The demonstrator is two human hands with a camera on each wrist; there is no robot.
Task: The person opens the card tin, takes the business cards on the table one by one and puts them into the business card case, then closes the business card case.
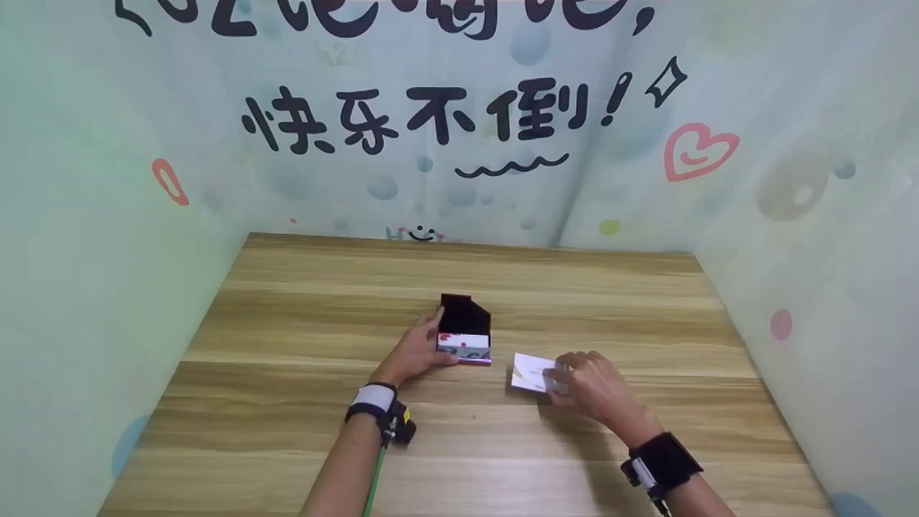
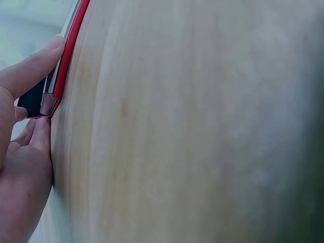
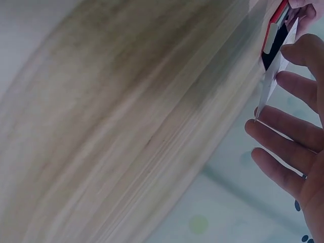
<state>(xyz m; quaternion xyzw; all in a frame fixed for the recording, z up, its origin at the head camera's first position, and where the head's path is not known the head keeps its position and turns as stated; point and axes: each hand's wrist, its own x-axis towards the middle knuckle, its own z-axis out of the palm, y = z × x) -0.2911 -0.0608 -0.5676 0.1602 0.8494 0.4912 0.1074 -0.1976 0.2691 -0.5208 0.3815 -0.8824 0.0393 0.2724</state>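
Note:
A small card case with a black inner lining stands open on the table, its flap folded back. Cards with a red and grey print sit in its front part. From the left my left hand grips the case, thumb at the front and fingers at its side; the left wrist view shows the red outer edge beneath the thumb. To the right of the case, my right hand pinches a white card between thumb and fingers. In the right wrist view the card appears edge-on, with the lower fingers spread.
The wood-grain table has a pale printed backdrop behind it and on both sides. Each wrist wears a strapped camera, and a green cable runs along the left forearm.

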